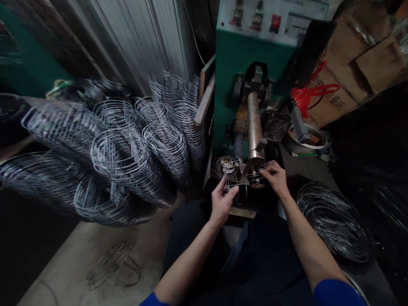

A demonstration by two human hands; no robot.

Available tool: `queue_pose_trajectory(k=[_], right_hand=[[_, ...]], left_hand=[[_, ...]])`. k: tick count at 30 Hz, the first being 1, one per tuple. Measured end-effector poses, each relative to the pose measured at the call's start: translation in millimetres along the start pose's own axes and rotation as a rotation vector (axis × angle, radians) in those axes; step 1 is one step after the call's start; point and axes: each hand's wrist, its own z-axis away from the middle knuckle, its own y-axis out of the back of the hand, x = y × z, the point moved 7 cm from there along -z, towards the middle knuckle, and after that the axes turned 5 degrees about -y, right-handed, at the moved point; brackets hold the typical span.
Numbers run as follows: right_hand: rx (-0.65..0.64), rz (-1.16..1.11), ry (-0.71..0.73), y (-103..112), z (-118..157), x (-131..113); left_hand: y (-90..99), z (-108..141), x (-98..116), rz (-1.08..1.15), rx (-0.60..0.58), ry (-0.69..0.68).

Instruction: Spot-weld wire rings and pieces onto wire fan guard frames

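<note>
Green machine (236, 53) beyond; left hand (222, 204) and right hand (276, 178) pinch wire frame (236, 177) between them.

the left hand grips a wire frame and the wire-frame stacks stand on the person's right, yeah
Wrong side: the wire-frame stacks stand on the person's left, as the head view shows. The left hand does grip a wire frame.

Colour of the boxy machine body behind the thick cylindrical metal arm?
The boxy machine body is dark green, best seen in the head view.
</note>
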Motion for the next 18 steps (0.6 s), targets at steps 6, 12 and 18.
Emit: queue_pose_trajectory(k=[6, 12, 18], right_hand=[[0.005, 0.012, 0.016, -0.8, -1.8, 1.3], [0.026, 0.043, 0.008, -1.4, -2.5, 3.5], [0.055, 0.071, 0.007, 16.6, 15.2, -4.5]], left_hand=[[1.7, -5.9, -1.8, 0.008, 0.002, 0.004], [-1.2, -8.6, -5.5, 0.04, -0.014, 0.0], [-1.9, 5.0, 3.1, 0.078, 0.003, 0.045]])
